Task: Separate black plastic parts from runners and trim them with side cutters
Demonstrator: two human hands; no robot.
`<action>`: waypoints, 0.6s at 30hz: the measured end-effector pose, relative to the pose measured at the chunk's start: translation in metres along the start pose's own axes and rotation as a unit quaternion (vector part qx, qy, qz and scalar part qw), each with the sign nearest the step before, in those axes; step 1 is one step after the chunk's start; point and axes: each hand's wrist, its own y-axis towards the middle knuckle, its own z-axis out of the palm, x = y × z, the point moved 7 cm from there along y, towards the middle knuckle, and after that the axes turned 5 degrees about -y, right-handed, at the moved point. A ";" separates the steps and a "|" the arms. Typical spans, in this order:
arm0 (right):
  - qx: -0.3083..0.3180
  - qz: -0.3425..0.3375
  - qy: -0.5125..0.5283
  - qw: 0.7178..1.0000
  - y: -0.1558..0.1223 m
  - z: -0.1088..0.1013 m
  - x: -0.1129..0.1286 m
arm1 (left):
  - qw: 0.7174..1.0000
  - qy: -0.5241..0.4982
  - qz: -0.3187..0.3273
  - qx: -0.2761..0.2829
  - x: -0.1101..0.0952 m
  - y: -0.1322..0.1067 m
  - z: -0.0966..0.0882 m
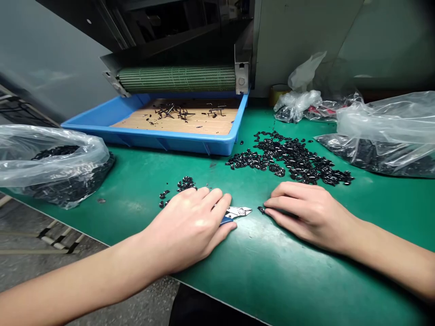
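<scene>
From my remote seat, I see my left grip [186,231] closed over the blue handles of the cutters [236,213], whose steel tip points toward my right hand. My right grip [309,217] is open, its fingertips [270,203] just beside a small black piece [261,209]. On the green worktop [288,280], a black heap [288,158] lies beyond the cutters, and a smaller cluster [183,183] sits ahead of my left grip. Farther back, a blue tray [142,140] holds black parts beneath a green roller [176,79]. Plastic bags of black pieces [50,158] [384,154] lie at the worktop's left and right.
</scene>
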 end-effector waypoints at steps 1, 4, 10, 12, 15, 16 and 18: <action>0.002 -0.001 -0.002 1.000 0.000 0.000 0.000 | 1.000 0.007 0.004 -0.010 0.002 -0.001 -0.004; 0.010 -0.004 -0.004 1.000 0.000 0.001 0.000 | 0.998 0.049 -0.002 -0.043 0.012 -0.004 -0.015; 0.004 -0.008 0.004 1.000 0.000 0.002 0.000 | 0.998 0.055 -0.005 0.037 0.018 -0.010 -0.006; 0.008 -0.009 0.004 1.000 -0.001 0.003 0.000 | 0.999 0.039 -0.009 0.031 0.012 -0.009 -0.006; 0.009 -0.012 0.003 1.000 -0.001 0.003 0.001 | 0.999 0.011 -0.009 0.047 -0.002 -0.004 -0.003; 0.010 -0.012 0.003 1.000 -0.001 0.003 0.001 | 0.998 0.005 -0.010 0.054 -0.006 -0.002 -0.001; 0.012 -0.008 0.001 1.000 -0.001 0.003 0.001 | 0.998 0.000 -0.016 0.062 -0.011 0.003 0.002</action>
